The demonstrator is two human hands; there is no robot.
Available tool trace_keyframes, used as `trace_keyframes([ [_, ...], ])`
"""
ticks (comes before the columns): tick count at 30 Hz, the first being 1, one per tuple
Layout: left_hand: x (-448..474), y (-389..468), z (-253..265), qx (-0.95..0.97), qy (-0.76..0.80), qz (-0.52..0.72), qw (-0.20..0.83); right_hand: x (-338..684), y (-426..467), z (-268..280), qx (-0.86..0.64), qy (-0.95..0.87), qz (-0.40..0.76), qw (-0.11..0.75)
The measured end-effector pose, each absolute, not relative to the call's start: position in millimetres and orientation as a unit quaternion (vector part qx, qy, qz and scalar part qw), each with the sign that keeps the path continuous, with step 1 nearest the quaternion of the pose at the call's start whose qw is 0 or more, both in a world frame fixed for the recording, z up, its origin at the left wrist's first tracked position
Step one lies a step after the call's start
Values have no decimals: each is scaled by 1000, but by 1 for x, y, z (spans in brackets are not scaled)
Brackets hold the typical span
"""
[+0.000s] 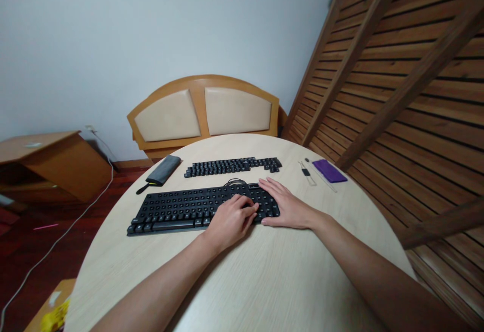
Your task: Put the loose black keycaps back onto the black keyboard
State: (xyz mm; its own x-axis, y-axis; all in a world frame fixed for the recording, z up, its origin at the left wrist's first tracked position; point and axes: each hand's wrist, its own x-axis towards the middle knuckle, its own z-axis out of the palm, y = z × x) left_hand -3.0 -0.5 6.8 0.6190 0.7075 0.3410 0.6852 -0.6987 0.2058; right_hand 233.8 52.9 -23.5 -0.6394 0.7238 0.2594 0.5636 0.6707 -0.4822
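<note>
A black keyboard [172, 208] lies on the round table, many of its key positions bare of caps; its bottom row and space bar still have theirs. My right hand [289, 208] grips the keyboard's right end, thumb along the near edge and fingers reaching toward the far edge. Over the right part of the keys, my left hand [232, 218] is bent with thumb and fingertips pinched together. Whatever sits between those fingertips is too small and hidden to make out. Behind the keyboard, loose black keycaps [223, 166] are laid out in rows, with a coiled cable [235, 182] between.
A dark grey pouch [164, 170] is at the table's left. On the right lie a wire keycap puller [306, 172], a thin brush-like tool [321, 173] and a folded purple cloth [329, 171]. Beyond the pale table [295, 276] stand a headboard [202, 113] and wooden slats [397, 80].
</note>
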Motion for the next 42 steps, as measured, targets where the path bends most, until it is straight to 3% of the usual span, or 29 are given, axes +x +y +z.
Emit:
trace_keyframes([
  [14,3,-5,10,904,400,150,-25,237,57,-29,-356,-889,180,224],
  [27,8,-3,3,888,421,184,-27,241,60,-29,-346,-890,183,232],
  [35,5,0,4,889,401,219,11,243,62,-25,-342,-895,163,236],
  [42,-1,8,-1,891,383,237,53,244,71,-25,-385,-852,189,300],
])
